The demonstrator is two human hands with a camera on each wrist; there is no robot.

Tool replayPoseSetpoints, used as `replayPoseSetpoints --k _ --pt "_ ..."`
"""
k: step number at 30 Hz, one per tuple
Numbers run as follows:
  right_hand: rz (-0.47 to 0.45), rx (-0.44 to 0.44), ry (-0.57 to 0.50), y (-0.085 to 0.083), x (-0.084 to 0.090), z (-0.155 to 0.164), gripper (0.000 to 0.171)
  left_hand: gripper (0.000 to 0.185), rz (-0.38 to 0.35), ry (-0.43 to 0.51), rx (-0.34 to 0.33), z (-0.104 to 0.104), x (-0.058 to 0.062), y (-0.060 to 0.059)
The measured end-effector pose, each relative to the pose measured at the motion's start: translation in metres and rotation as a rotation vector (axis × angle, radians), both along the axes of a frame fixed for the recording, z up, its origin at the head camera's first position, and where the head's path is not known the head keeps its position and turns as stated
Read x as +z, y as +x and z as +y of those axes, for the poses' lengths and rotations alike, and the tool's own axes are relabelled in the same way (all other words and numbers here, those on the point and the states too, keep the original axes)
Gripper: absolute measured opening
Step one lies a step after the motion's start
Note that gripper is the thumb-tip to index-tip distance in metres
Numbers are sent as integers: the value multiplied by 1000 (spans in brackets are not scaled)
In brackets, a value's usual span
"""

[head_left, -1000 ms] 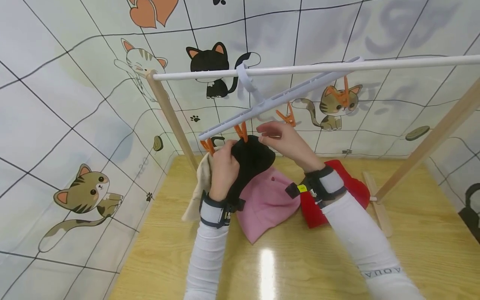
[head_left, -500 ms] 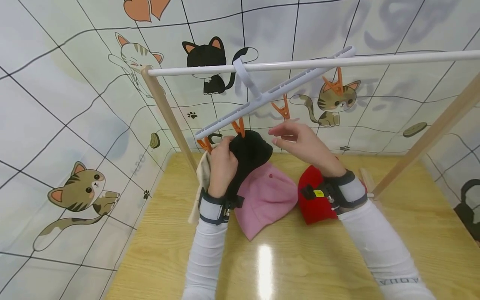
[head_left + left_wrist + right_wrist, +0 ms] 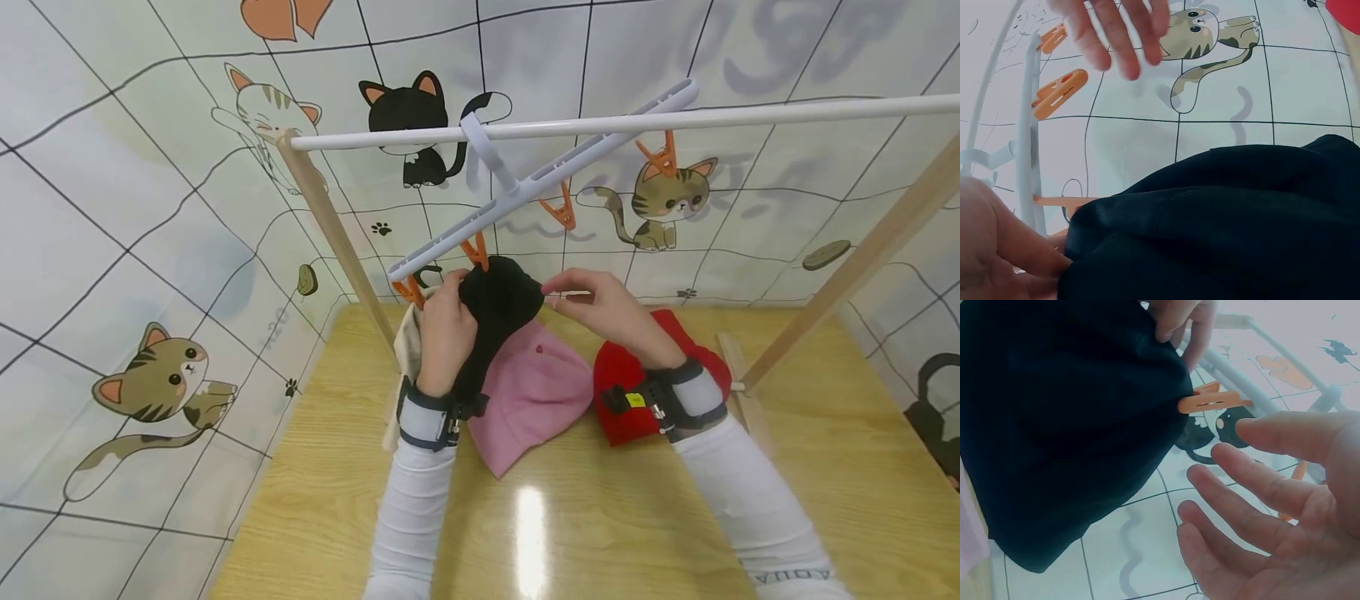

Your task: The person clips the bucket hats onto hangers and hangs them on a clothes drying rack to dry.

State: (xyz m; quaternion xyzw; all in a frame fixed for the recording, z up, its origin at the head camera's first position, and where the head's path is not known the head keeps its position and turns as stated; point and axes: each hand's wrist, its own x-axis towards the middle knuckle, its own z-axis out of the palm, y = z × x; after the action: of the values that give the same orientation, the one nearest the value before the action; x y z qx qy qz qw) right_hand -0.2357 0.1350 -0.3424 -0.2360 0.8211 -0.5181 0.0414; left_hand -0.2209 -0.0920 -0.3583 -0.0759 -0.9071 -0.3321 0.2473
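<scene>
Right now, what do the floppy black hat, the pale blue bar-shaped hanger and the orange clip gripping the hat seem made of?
The floppy black hat looks like matte fabric, fibre uncertain: it folds softly. The pale blue bar-shaped hanger seems moulded plastic, smooth, with slots along its length. The orange clip is probably plastic too: smooth, evenly coloured.

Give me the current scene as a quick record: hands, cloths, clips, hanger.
Left hand: pinching the black cloth
Right hand: fingers extended, apart from that cloth
Black cloth: orange clip on its edge
Empty clips: two
Hanger: hooked on the white rod, slanting in head view
On table: pink cloth, red cloth
</scene>
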Motion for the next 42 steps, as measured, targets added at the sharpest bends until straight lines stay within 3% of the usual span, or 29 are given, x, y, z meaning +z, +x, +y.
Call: replayPoseSetpoints --k 6,11,17,24,27,32,38,42 --pt "-19 -4 -5 1 -9 5 27 35 9 -59 6 0 7 6" --pt "-34 0 1 4 -15 9 28 28 96 -74 14 5 16 19" --pt "-41 0 11 7 -21 17 28 24 210 -68 -159 18 21 32" --pt "-69 -11 44 11 -28 25 30 20 194 -97 -294 35 12 35" --pt "-80 -25 41 13 -32 27 30 18 166 -122 -331 43 2 36" --pt "-106 -23 21 15 -41 30 30 19 71 -179 -378 53 -25 42" --pt "-110 -29 12 16 -49 32 26 17 -69 -258 -423 67 -67 46" --pt "-95 -31 19 17 -54 34 25 16 -188 -327 -400 80 -98 46"
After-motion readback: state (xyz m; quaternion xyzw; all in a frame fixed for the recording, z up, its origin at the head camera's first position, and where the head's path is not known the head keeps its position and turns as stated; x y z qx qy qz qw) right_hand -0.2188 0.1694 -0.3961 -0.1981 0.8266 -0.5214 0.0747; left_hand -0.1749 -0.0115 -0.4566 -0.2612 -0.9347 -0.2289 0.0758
